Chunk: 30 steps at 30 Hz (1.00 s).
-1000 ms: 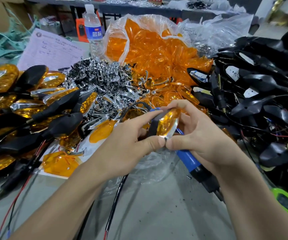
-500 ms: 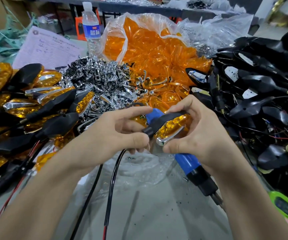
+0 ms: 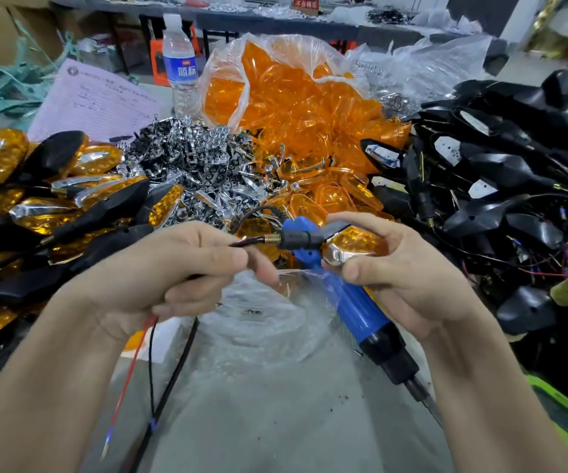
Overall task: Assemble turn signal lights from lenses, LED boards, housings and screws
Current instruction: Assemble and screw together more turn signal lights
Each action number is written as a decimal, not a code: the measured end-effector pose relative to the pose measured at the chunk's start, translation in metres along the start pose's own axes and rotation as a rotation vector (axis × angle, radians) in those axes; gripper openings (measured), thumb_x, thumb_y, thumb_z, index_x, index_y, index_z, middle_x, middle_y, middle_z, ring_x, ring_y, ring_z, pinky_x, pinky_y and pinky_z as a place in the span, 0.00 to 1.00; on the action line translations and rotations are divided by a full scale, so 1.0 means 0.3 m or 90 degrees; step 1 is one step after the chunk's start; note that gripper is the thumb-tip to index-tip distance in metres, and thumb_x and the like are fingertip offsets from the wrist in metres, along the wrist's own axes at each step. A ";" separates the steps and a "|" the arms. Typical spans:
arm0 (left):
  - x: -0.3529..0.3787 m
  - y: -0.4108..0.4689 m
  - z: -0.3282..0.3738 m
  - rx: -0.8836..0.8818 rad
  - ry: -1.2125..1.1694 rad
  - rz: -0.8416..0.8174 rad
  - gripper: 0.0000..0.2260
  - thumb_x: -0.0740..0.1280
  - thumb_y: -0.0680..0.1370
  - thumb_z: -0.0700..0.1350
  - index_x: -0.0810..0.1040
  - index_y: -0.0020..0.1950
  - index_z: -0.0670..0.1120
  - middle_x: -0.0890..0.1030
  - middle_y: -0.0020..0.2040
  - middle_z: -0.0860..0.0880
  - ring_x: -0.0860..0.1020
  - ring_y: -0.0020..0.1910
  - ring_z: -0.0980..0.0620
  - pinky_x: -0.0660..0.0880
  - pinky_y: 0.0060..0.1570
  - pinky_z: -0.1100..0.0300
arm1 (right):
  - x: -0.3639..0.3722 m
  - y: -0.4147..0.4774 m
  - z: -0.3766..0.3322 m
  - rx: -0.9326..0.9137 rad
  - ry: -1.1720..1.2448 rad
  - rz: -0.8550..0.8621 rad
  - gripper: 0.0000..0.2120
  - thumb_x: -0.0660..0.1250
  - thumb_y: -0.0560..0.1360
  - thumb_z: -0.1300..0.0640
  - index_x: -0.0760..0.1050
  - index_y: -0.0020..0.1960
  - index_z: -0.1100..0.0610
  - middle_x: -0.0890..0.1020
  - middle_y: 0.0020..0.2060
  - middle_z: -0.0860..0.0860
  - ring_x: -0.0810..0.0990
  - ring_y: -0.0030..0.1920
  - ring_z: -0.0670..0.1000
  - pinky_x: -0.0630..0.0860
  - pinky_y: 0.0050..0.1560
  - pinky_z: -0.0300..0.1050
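Observation:
My right hand [image 3: 408, 268] grips a turn signal light [image 3: 350, 242] by its amber lens and chrome trim, its black stem pointing left. My left hand [image 3: 173, 268] pinches the light's wire lead [image 3: 245, 243] just left of the brass end of the stem; red and black wires [image 3: 132, 367] hang below that hand. A blue electric screwdriver [image 3: 361, 308] lies on the table under my right hand, tip toward me. Loose amber lenses [image 3: 292, 107] fill a clear bag at the back. Chrome reflector parts [image 3: 200, 158] are heaped in the middle. Black housings [image 3: 514, 172] with wires are piled at right.
Finished amber-and-black lights [image 3: 36, 199] are stacked at left. A water bottle [image 3: 180, 66] and a pink paper form [image 3: 98, 104] stand behind them. Crumpled clear plastic [image 3: 262, 315] lies on the grey table [image 3: 275, 421]. A green object [image 3: 565, 421] sits at the lower right edge.
The light has turned from upright to lying horizontal in my right hand. My left hand slid off the housing leftward along the stem onto the wire lead.

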State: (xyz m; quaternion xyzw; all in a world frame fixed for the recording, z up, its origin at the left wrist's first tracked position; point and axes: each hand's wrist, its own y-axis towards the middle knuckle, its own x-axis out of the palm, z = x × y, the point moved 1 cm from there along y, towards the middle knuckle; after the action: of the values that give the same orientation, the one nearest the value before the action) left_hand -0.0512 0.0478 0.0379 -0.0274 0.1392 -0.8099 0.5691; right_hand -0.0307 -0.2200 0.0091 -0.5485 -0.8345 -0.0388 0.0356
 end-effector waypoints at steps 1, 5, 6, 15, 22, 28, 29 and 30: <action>-0.002 0.002 0.001 0.015 0.004 0.009 0.21 0.69 0.72 0.46 0.83 0.61 0.36 0.69 0.21 0.54 0.65 0.17 0.59 0.62 0.19 0.69 | -0.009 0.001 0.005 -0.009 -0.005 0.038 0.36 0.87 0.55 0.52 0.84 0.63 0.47 0.86 0.55 0.53 0.84 0.52 0.55 0.79 0.57 0.52; -0.007 0.052 -0.036 0.123 0.100 0.320 0.06 0.75 0.77 0.45 0.89 0.47 0.57 0.81 0.32 0.57 0.76 0.31 0.61 0.76 0.40 0.61 | 0.019 0.007 0.014 -0.030 -0.090 0.218 0.30 0.84 0.54 0.59 0.86 0.56 0.47 0.88 0.50 0.51 0.87 0.50 0.57 0.83 0.47 0.51; -0.008 0.065 -0.056 0.153 0.177 0.435 0.07 0.76 0.77 0.47 0.87 0.53 0.59 0.84 0.41 0.60 0.79 0.41 0.61 0.78 0.51 0.57 | 0.035 0.009 0.015 -0.045 -0.092 0.251 0.28 0.83 0.55 0.61 0.87 0.54 0.47 0.88 0.47 0.50 0.88 0.47 0.56 0.83 0.45 0.50; 0.168 0.076 -0.085 0.268 0.112 0.278 0.11 0.65 0.79 0.62 0.86 0.50 0.63 0.86 0.44 0.61 0.84 0.45 0.61 0.77 0.47 0.61 | 0.223 0.018 0.038 -0.119 0.204 0.270 0.26 0.81 0.60 0.68 0.85 0.56 0.54 0.86 0.51 0.63 0.86 0.48 0.61 0.84 0.53 0.58; 0.217 0.111 -0.108 0.171 -0.275 0.073 0.22 0.59 0.80 0.56 0.79 0.70 0.49 0.82 0.65 0.38 0.82 0.63 0.47 0.81 0.60 0.51 | 0.263 0.012 0.032 -0.048 0.253 0.137 0.27 0.78 0.63 0.62 0.83 0.62 0.57 0.86 0.53 0.61 0.84 0.53 0.62 0.80 0.59 0.59; 0.212 0.090 -0.076 0.211 -0.274 0.116 0.26 0.61 0.69 0.52 0.83 0.66 0.54 0.81 0.62 0.32 0.76 0.66 0.30 0.71 0.69 0.30 | 0.272 0.010 0.030 -0.042 0.128 0.098 0.24 0.76 0.68 0.67 0.83 0.63 0.58 0.87 0.55 0.58 0.85 0.60 0.60 0.80 0.64 0.59; 0.217 0.089 -0.071 0.209 -0.305 0.107 0.26 0.61 0.71 0.50 0.82 0.67 0.53 0.80 0.60 0.31 0.76 0.64 0.29 0.71 0.68 0.29 | 0.279 0.010 0.028 -0.056 0.134 0.111 0.23 0.75 0.67 0.66 0.83 0.62 0.58 0.87 0.54 0.57 0.86 0.58 0.58 0.80 0.63 0.56; 0.224 0.092 -0.069 0.203 -0.344 0.098 0.26 0.59 0.73 0.49 0.80 0.69 0.52 0.80 0.60 0.32 0.77 0.64 0.30 0.70 0.69 0.30 | 0.288 0.009 0.029 -0.072 0.155 0.124 0.22 0.75 0.66 0.66 0.84 0.61 0.58 0.87 0.53 0.55 0.86 0.56 0.55 0.81 0.60 0.53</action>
State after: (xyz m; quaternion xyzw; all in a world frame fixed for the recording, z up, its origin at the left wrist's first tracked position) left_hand -0.0538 -0.0192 0.0034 -0.1411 -0.1439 -0.7397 0.6421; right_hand -0.0624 -0.1393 0.0095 -0.6191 -0.7634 -0.1483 0.1092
